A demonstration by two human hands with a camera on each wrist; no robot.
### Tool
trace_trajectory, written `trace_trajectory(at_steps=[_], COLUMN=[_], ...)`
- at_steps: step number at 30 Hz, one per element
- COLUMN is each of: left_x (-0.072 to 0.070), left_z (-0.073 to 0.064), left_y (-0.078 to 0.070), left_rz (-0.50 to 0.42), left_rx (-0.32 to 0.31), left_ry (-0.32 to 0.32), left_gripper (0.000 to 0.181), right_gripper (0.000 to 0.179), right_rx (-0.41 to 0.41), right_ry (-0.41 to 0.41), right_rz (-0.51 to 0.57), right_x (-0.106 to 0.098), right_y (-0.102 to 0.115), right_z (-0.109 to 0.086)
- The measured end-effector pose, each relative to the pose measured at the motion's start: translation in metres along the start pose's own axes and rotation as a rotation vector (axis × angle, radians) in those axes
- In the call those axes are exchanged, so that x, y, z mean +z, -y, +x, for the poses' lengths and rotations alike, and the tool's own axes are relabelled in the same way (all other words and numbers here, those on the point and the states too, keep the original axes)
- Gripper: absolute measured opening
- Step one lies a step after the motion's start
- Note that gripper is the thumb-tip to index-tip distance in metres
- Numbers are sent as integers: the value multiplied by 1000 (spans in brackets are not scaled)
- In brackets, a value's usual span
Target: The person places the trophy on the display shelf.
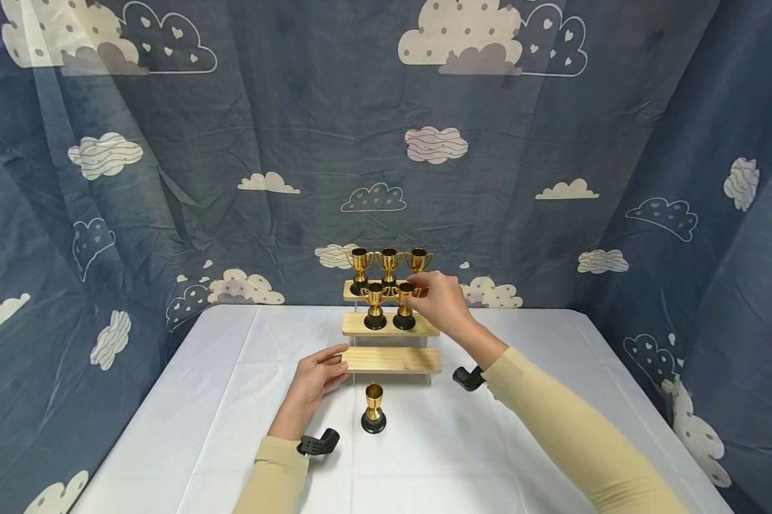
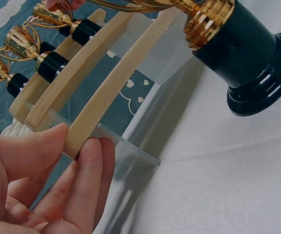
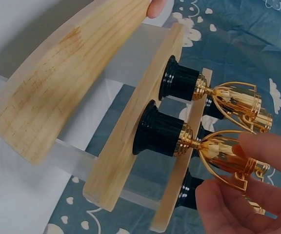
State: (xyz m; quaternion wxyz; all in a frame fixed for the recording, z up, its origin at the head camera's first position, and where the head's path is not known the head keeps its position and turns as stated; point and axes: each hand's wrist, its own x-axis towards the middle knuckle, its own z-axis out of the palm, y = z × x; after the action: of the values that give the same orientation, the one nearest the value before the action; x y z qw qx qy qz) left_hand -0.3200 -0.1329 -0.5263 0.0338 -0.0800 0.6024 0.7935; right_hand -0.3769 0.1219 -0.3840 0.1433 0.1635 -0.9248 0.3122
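Observation:
My right hand (image 1: 441, 300) pinches the cup of a gold trophy (image 3: 223, 151) whose black base sits on the middle step of a wooden display stand (image 1: 390, 360). Beside it on that step stands another trophy (image 1: 375, 305). Three more trophies line the top step, one of them this trophy (image 1: 360, 270) at its left end. With thumb and fingers my left hand (image 2: 57, 180) grips the left end of the lowest board (image 2: 116, 78). In front of the stand, upright on the cloth, is a single trophy (image 1: 373, 410), which looms large in the left wrist view.
A white cloth (image 1: 218, 400) covers the table. Clear plastic supports (image 2: 130, 144) hold up the stand's boards. Behind the table and at its sides hangs a dark blue curtain (image 1: 334, 107) with cloud prints. Each wrist wears a black camera mount (image 1: 318, 442).

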Motion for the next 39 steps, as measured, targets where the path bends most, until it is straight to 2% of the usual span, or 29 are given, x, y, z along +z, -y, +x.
trace_trajectory(at_steps=[17,39], left_x=[0,0], left_z=[-2,0], left_y=[0,0], left_rz=[-2,-13], left_rx=[-13,-8], left_ry=[-6,7], left_gripper=[46,47], right_gripper=[42,37], right_rx=[-17,-68], right_ry=[-22,-52], right_rz=[-18,-31], right_x=[-8,-28], right_y=[6,15], right_z=[-4,-11])
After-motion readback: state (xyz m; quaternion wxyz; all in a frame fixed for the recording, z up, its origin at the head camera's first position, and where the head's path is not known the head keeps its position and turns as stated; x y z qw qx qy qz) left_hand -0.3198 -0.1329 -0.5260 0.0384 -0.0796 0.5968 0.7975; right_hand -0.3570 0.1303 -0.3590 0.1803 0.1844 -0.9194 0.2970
